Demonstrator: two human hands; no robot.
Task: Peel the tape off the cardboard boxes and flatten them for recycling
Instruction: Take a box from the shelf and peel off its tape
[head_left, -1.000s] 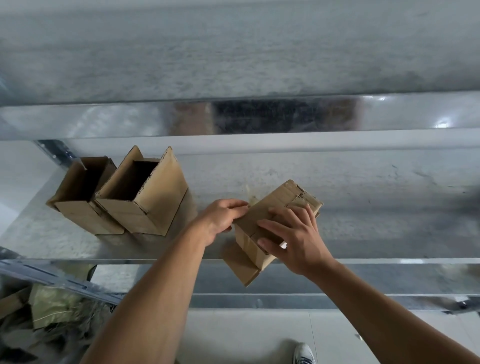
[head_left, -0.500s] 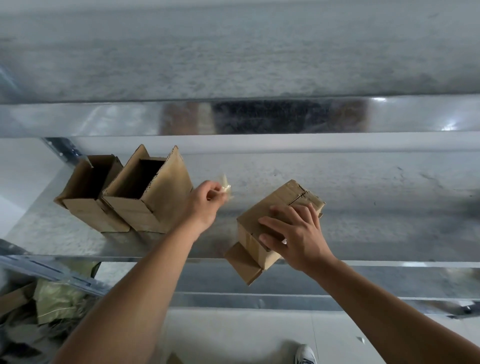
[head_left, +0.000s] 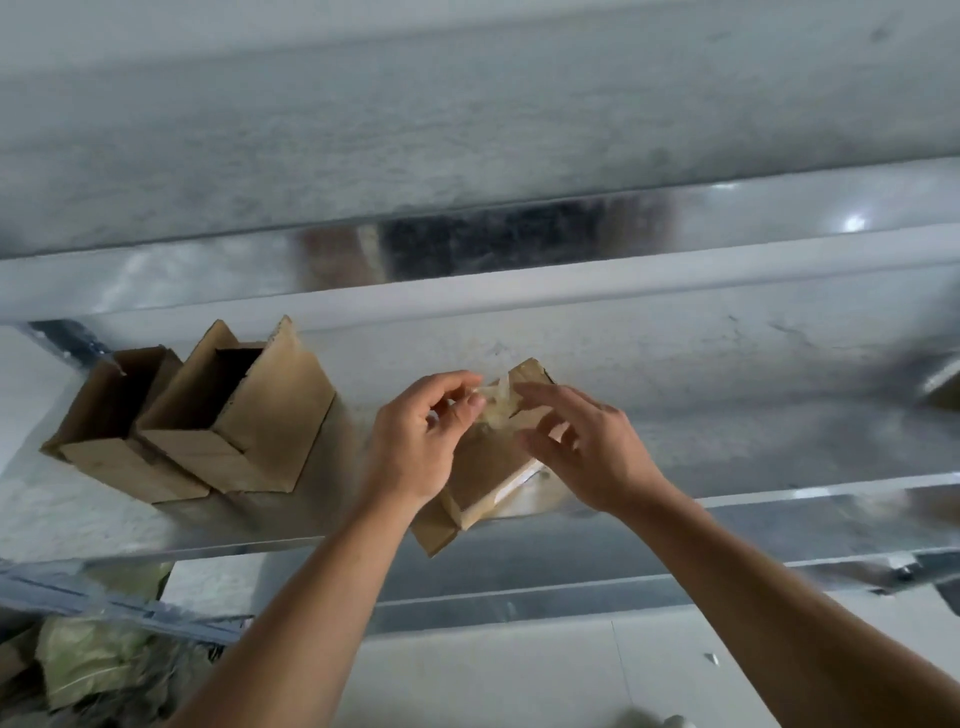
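A small brown cardboard box (head_left: 485, 473) lies tilted at the front edge of a metal shelf (head_left: 727, 395), one flap hanging over the edge. My left hand (head_left: 421, 441) pinches a crumpled strip of clear tape (head_left: 496, 402) just above the box's top. My right hand (head_left: 582, 447) hovers over the box with its fingers spread and slightly bent, its fingertips close to the tape. I cannot tell whether those fingertips touch the tape. Much of the box's top is hidden by both hands.
Two open cardboard boxes (head_left: 244, 415) stand side by side at the shelf's left. A higher shelf beam (head_left: 519, 249) runs across above. Below left lies a heap of scrap and plastic bags (head_left: 88, 660). A shoe tip (head_left: 660, 719) shows on the pale floor.
My left hand, which had pulled the tape away to the left, has come back over the box. My right hand has lifted off the box and reached toward the tape.
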